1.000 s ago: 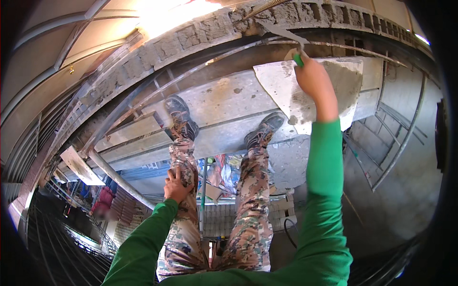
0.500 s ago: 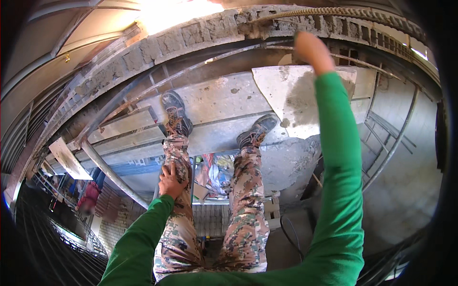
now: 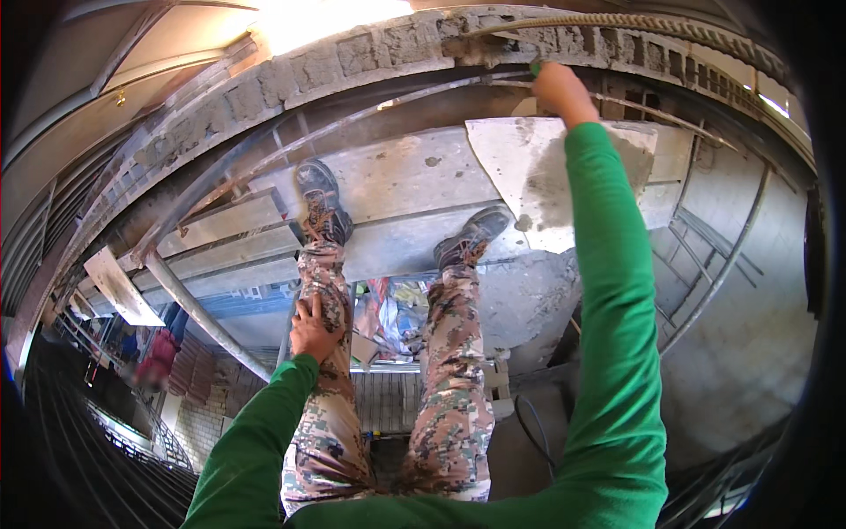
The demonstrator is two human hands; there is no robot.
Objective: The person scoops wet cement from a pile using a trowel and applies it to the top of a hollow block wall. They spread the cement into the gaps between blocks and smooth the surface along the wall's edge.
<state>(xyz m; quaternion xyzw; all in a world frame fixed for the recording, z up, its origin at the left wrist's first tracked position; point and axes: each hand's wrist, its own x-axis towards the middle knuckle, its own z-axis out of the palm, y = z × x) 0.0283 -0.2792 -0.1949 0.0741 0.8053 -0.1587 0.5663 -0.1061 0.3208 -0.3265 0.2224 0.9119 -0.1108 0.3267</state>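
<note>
My right hand (image 3: 564, 91) is stretched far forward at the face of the rough block wall (image 3: 357, 55). Its fingers are wrapped round a tool with a green handle (image 3: 535, 68); only the green end shows clearly. Beyond it, a dark blurred patch lies against the mortar, and I cannot make out the tool's working end. My left hand (image 3: 315, 335) rests on my left leg by the knee, fingers spread over the camouflage trousers (image 3: 326, 388), holding nothing. Under the right forearm lies a pale board (image 3: 502, 145) with a wet grey mortar stain.
My boots (image 3: 319, 189) stand apart on scaffold planks (image 3: 397, 176). Metal pipes (image 3: 198, 313) run along the front and left. A gap between my legs shows colourful clutter (image 3: 388, 317) far below. A ribbed rod or rope (image 3: 617, 22) crosses the wall top.
My right hand has shifted slightly left and down along the wall, and the green handle end now shows. My left hand stays on the leg.
</note>
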